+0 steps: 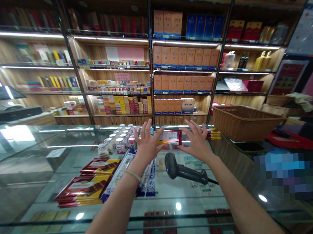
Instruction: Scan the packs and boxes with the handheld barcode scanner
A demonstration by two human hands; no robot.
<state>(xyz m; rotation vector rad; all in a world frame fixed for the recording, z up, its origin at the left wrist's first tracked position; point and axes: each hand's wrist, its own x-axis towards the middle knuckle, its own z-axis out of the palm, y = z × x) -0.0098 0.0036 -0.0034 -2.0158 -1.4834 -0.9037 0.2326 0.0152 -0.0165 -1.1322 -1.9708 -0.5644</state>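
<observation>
Both hands reach forward over the glass counter, one on each side of a red and yellow packet (pixel 170 136) with a white label. My left hand (pixel 146 142) has its fingers spread, thumb and forefinger near the packet's left end. My right hand (pixel 196 141) is spread too, its fingertips near the right end. Whether they touch the packet is not clear. A black handheld scanner (pixel 185 171) lies just below. Stacked chocolate packets (pixel 83 186) and long blue-and-white packets (pixel 120 174) lie to the left. Small lidded jars (pixel 120 145) stand behind my left hand.
A wicker basket (pixel 247 122) stands at the counter's right end, beside more red-yellow packets (pixel 213 134). A paper slip (pixel 56 153) lies on the left of the glass counter (pixel 43 173). Behind rise shelves of boxes (pixel 184 58). A dark device (pixel 10 113) is at far left.
</observation>
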